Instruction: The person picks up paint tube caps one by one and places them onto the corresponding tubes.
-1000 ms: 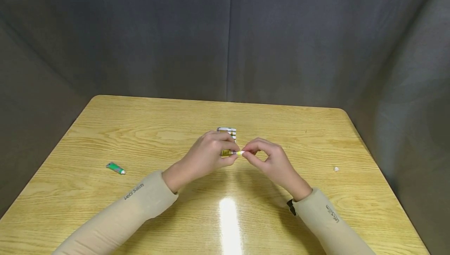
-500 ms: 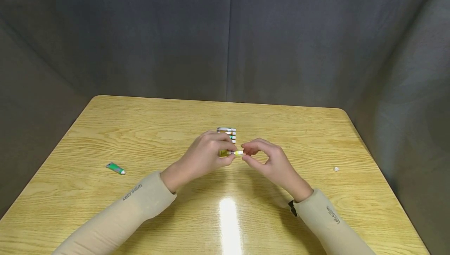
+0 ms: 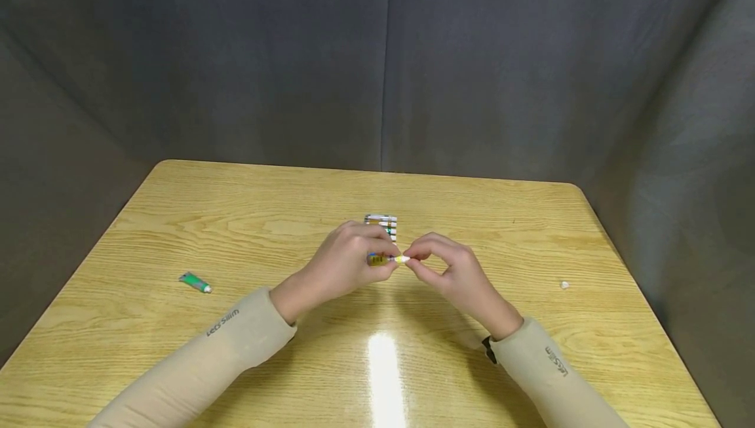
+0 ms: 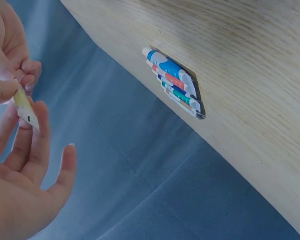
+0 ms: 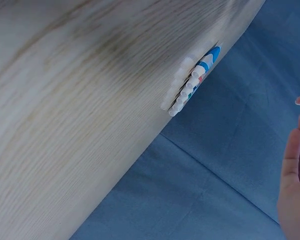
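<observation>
Over the middle of the table, my left hand (image 3: 354,254) pinches a small yellow paint tube (image 3: 377,259) between thumb and fingers. Its white capped end points right, where the thumb and index fingertip of my right hand (image 3: 451,267) pinch it. The left wrist view shows the flat tail of the yellow tube (image 4: 27,112) sticking out from the fingers. Just beyond the left hand lies a row of several paint tubes (image 4: 172,75), side by side and partly hidden by that hand in the head view. Only part of the right hand (image 5: 295,195) enters the right wrist view.
A green paint tube (image 3: 194,282) lies on the left of the wooden table (image 3: 283,198), its white cap toward the right. On the right sits a small white piece (image 3: 564,285), like a cap. Dark cloth (image 3: 236,74) hangs behind the table.
Half a second ago the right fingertips were spread slightly off the white end; now they pinch it again. The left hand keeps its hold on the yellow paint tube, nearly still.
</observation>
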A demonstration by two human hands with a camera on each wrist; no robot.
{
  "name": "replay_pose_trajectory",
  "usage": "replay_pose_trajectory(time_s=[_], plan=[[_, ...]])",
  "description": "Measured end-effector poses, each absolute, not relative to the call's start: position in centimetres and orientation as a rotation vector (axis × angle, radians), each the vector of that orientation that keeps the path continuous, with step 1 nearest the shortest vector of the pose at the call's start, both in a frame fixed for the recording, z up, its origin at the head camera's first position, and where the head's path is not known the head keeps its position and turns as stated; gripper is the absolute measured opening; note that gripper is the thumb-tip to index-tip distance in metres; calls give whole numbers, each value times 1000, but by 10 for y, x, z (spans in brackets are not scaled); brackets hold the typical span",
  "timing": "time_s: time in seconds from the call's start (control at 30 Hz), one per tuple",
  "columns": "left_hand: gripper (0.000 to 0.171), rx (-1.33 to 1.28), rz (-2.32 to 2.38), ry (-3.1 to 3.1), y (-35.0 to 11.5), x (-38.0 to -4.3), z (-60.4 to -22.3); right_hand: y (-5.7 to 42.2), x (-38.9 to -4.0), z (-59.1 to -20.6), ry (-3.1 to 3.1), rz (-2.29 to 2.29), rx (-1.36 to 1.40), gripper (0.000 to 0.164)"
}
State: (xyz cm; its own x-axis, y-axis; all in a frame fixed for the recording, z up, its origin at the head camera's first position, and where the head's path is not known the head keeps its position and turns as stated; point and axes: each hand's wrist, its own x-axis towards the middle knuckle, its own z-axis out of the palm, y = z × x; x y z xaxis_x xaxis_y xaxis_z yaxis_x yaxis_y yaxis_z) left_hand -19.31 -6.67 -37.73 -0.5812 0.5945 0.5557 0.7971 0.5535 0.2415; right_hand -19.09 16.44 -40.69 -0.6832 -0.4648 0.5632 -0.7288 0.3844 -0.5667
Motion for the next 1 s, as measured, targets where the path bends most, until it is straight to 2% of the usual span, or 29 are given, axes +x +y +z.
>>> replay_pose_trajectory(time_s=[0.2,0.43,0.67,1.0], plan=[[6,-1127,-618,-2335,-65,-193,-377,165,-190,-405,-2377,1200,1032,10],[7,-1122,-638,-2346,-65,-193,-378,167,-192,-408,-2333,1172,1067,18],[6,-1127,-619,-2357,-65,-193,-378,165,-192,-408,-2274,1145,1113,18],[7,-1174,-463,-2215,-62,-193,-379,164,-189,-405,-2346,1164,1051,4]])
